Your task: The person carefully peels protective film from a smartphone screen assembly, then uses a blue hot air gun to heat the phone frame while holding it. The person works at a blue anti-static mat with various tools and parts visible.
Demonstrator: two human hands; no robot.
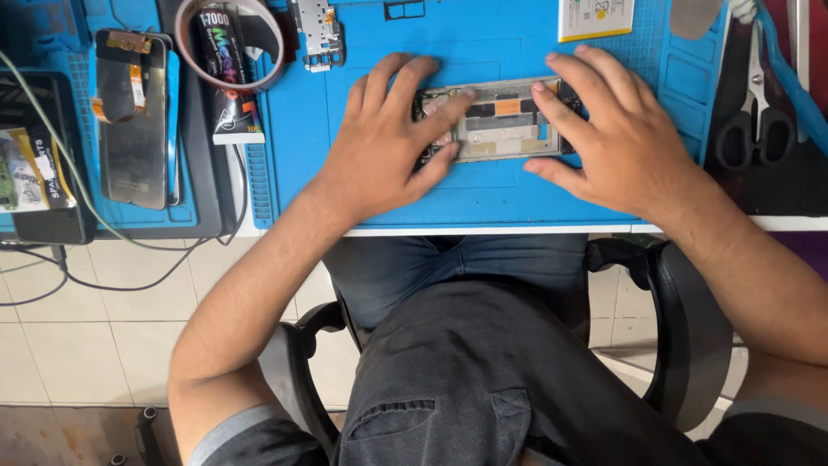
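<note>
On the blue work mat [483, 203], at the middle of the desk, lies an opened phone frame [504, 121] with its insides showing. The left hand [388, 142] presses fingers on its left end; the right hand [617, 129] clamps its right end. A circuit board [317, 33] lies farther left, scissors [757, 112] at right.

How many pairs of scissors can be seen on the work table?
1. The scissors lie at the right end of the table, on a dark surface beside the blue mat, handles toward the person. Others may lie outside the picture.
</note>
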